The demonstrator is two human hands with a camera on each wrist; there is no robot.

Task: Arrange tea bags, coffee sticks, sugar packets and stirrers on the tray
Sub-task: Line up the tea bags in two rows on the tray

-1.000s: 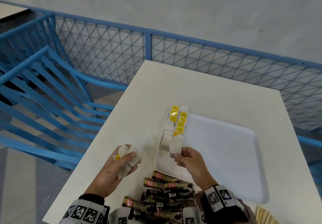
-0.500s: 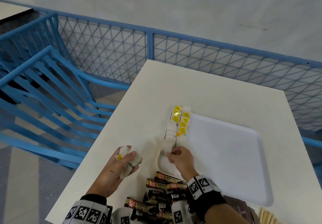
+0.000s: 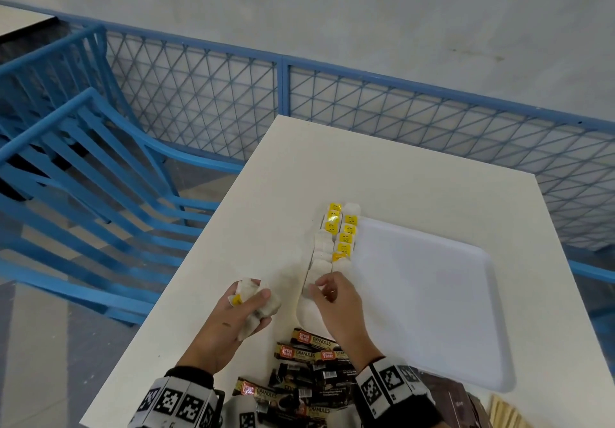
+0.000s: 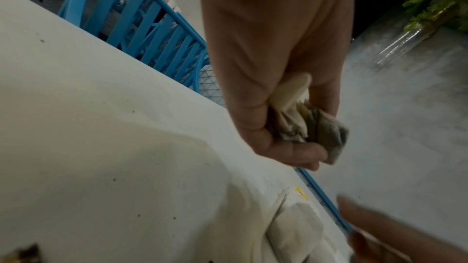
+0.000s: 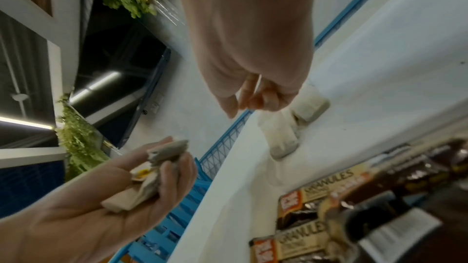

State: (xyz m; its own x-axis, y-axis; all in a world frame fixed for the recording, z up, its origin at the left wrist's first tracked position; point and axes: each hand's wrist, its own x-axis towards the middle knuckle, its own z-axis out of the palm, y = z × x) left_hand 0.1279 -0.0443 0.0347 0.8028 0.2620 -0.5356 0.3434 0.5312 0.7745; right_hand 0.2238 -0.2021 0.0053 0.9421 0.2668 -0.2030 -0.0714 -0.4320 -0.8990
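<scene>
A white tray (image 3: pixel 432 311) lies on the white table (image 3: pixel 399 168). Two rows of tea bags (image 3: pixel 334 239), some with yellow tags, run along the tray's left edge. My right hand (image 3: pixel 324 289) hovers at the near end of the rows, fingers loosely curled over the nearest tea bag (image 5: pixel 279 139), with nothing visibly pinched. My left hand (image 3: pixel 253 306) is left of the tray and grips a bunch of tea bags (image 4: pixel 316 125). Coffee sticks (image 3: pixel 309 351) lie in a pile near the front edge.
Brown packets (image 3: pixel 449 401) and wooden stirrers (image 3: pixel 502 411) sit at the front right corner. A blue chair (image 3: pixel 100 178) stands left of the table. A blue mesh railing (image 3: pixel 366 111) runs behind it. Most of the tray surface is bare.
My right hand carried a tea bag forward and left to the near end of the rows, and the bag now lies there. My left hand kept its bunch and stayed put.
</scene>
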